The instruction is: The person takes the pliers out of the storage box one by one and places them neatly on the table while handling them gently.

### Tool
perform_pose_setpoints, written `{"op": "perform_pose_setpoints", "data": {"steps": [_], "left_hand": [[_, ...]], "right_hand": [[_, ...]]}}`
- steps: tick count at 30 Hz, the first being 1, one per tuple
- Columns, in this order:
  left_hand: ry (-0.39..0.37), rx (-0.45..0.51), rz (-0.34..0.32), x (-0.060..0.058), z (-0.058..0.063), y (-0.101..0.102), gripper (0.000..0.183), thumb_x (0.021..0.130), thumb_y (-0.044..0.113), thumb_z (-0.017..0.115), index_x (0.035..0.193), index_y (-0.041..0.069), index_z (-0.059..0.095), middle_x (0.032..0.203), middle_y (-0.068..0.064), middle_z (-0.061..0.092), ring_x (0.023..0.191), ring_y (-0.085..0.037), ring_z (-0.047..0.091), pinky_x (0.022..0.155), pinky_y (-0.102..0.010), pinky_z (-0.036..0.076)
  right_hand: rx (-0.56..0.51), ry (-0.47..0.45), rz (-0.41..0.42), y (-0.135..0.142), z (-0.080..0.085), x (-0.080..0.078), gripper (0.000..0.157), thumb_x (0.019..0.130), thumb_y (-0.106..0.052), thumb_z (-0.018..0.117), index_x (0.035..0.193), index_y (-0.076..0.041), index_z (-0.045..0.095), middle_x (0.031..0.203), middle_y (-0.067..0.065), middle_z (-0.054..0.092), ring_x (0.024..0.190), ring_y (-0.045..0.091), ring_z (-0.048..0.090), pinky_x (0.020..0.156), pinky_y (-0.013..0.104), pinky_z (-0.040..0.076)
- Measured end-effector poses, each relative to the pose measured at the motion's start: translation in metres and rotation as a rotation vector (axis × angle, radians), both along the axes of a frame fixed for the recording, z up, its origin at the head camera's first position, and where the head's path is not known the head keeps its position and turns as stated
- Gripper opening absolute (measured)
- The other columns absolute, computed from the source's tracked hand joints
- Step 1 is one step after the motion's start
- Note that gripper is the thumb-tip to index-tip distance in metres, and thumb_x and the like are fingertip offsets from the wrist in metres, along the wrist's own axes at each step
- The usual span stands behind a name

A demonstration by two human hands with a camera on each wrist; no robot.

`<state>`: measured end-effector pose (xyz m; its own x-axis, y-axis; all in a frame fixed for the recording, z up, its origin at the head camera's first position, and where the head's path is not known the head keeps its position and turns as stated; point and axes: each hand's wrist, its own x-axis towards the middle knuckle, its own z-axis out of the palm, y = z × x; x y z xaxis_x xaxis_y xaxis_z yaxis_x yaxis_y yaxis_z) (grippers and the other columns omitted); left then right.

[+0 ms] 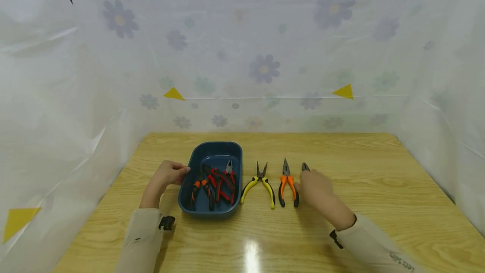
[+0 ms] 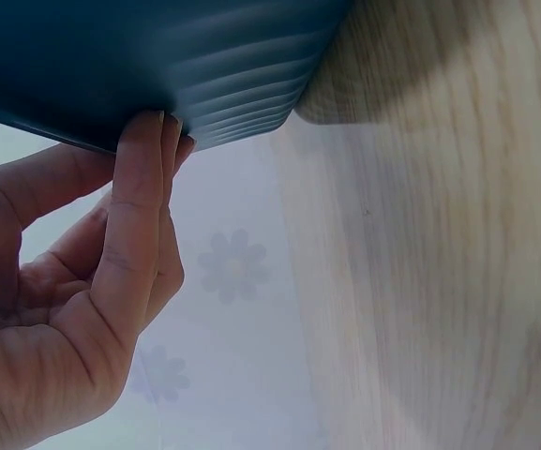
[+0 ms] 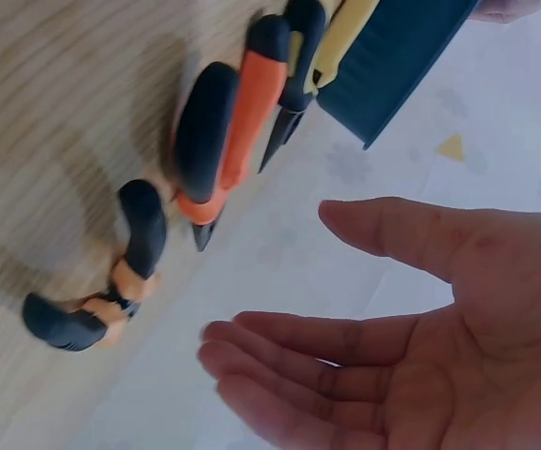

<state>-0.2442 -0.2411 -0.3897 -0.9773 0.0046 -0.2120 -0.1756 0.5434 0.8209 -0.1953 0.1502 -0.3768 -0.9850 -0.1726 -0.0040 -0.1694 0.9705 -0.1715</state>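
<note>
My left hand [image 1: 168, 177] pinches the left rim of a dark blue plastic bin [image 1: 236, 155]; in the left wrist view the fingertips [image 2: 148, 141] press on its outer wall. Inside the bin lie several pliers with red-and-black or orange-and-black handles. Over at the right, my right hand [image 1: 317, 188] hovers by a pair of pliers whose dark head [image 1: 305, 166] shows past it. The right wrist view shows these pliers with black-and-orange handles [image 3: 143, 234] spread on the table, apart from the extended fingers of that hand [image 3: 373, 347].
Between bin and right hand lie long-nose pliers with yellow handles [image 1: 248, 188], spread apart, and long-nose pliers with orange-and-black handles [image 1: 283, 182]. All rest on a wood-grain table [image 1: 363, 159]. A flower-patterned white sheet [image 1: 235, 45] encloses the back and sides.
</note>
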Motion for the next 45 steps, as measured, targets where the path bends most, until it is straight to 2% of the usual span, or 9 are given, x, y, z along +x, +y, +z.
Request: {"op": "perform_pose_setpoints", "data": {"steps": [2, 8, 15, 17, 22, 25, 32, 40, 45], "left_hand": [[-0.003, 0.000, 0.003, 0.000, -0.001, 0.000, 0.032, 0.089, 0.016, 0.054, 0.108, -0.009, 0.058, 0.082, -0.014, 0.062, 0.067, -0.015, 0.059, 0.067, -0.036, 0.053], [-0.007, -0.008, 0.011, 0.000, -0.002, 0.001, 0.031, 0.088, 0.017, 0.054, 0.108, -0.008, 0.059, 0.084, -0.014, 0.062, 0.068, -0.016, 0.059, 0.067, -0.036, 0.053], [0.002, -0.001, 0.003, -0.001, -0.002, 0.002, 0.032, 0.089, 0.017, 0.054, 0.108, -0.009, 0.058, 0.086, -0.017, 0.062, 0.069, -0.017, 0.060, 0.068, -0.037, 0.053], [0.001, 0.002, 0.003, -0.002, -0.002, 0.003, 0.032, 0.089, 0.017, 0.054, 0.108, -0.008, 0.058, 0.087, -0.017, 0.062, 0.069, -0.018, 0.060, 0.068, -0.037, 0.053], [0.002, 0.005, 0.006, -0.001, -0.002, 0.004, 0.031, 0.088, 0.016, 0.054, 0.108, -0.008, 0.059, 0.087, -0.017, 0.063, 0.070, -0.018, 0.060, 0.068, -0.037, 0.053], [0.004, 0.011, 0.007, -0.001, -0.002, 0.005, 0.032, 0.088, 0.016, 0.054, 0.109, -0.008, 0.058, 0.087, -0.017, 0.063, 0.070, -0.018, 0.061, 0.068, -0.037, 0.053], [0.007, 0.001, -0.011, 0.000, -0.002, 0.004, 0.033, 0.089, 0.016, 0.054, 0.109, -0.009, 0.058, 0.089, -0.018, 0.062, 0.070, -0.018, 0.060, 0.069, -0.038, 0.053], [0.002, 0.001, 0.019, -0.001, 0.000, 0.007, 0.032, 0.088, 0.016, 0.055, 0.109, -0.009, 0.058, 0.086, -0.017, 0.063, 0.069, -0.018, 0.061, 0.066, -0.036, 0.053], [-0.001, -0.005, 0.012, 0.000, 0.000, 0.006, 0.032, 0.088, 0.015, 0.055, 0.109, -0.009, 0.057, 0.087, -0.018, 0.063, 0.070, -0.018, 0.061, 0.066, -0.036, 0.053]], "right_hand": [[-0.031, 0.023, 0.003, -0.005, 0.003, 0.000, 0.031, 0.085, -0.024, 0.060, 0.061, -0.006, 0.050, 0.058, 0.007, 0.043, 0.048, 0.016, 0.040, 0.037, 0.022, 0.030], [-0.114, 0.123, 0.052, -0.025, 0.011, 0.001, 0.025, 0.086, -0.023, 0.058, 0.072, -0.002, 0.055, 0.068, 0.008, 0.046, 0.055, 0.018, 0.041, 0.043, 0.025, 0.035], [-0.238, 0.222, 0.125, -0.052, 0.012, 0.000, 0.026, 0.088, -0.022, 0.056, 0.100, 0.001, 0.060, 0.095, 0.012, 0.054, 0.081, 0.024, 0.054, 0.061, 0.030, 0.049], [-0.272, 0.251, 0.153, -0.060, 0.012, 0.001, 0.025, 0.087, -0.022, 0.056, 0.100, 0.000, 0.060, 0.095, 0.011, 0.054, 0.080, 0.021, 0.054, 0.062, 0.028, 0.049], [-0.357, 0.308, 0.232, -0.079, 0.011, 0.003, 0.022, 0.086, -0.019, 0.058, 0.099, -0.001, 0.060, 0.091, 0.007, 0.052, 0.073, 0.015, 0.049, 0.054, 0.021, 0.044], [-0.382, 0.307, 0.272, -0.090, 0.011, 0.002, 0.025, 0.086, -0.018, 0.058, 0.103, 0.000, 0.059, 0.093, 0.008, 0.052, 0.074, 0.016, 0.048, 0.055, 0.022, 0.044], [-0.375, 0.238, 0.335, -0.114, 0.004, -0.002, 0.028, 0.087, -0.021, 0.057, 0.107, -0.001, 0.057, 0.101, 0.009, 0.050, 0.085, 0.018, 0.050, 0.063, 0.023, 0.048], [-0.372, 0.176, 0.394, -0.135, -0.007, -0.013, 0.032, 0.088, -0.022, 0.054, 0.110, 0.001, 0.054, 0.104, 0.011, 0.048, 0.093, 0.021, 0.049, 0.068, 0.025, 0.048], [-0.360, 0.186, 0.429, -0.145, -0.014, -0.014, 0.034, 0.087, -0.022, 0.056, 0.110, 0.003, 0.054, 0.104, 0.011, 0.048, 0.093, 0.021, 0.050, 0.073, 0.026, 0.049]]}}
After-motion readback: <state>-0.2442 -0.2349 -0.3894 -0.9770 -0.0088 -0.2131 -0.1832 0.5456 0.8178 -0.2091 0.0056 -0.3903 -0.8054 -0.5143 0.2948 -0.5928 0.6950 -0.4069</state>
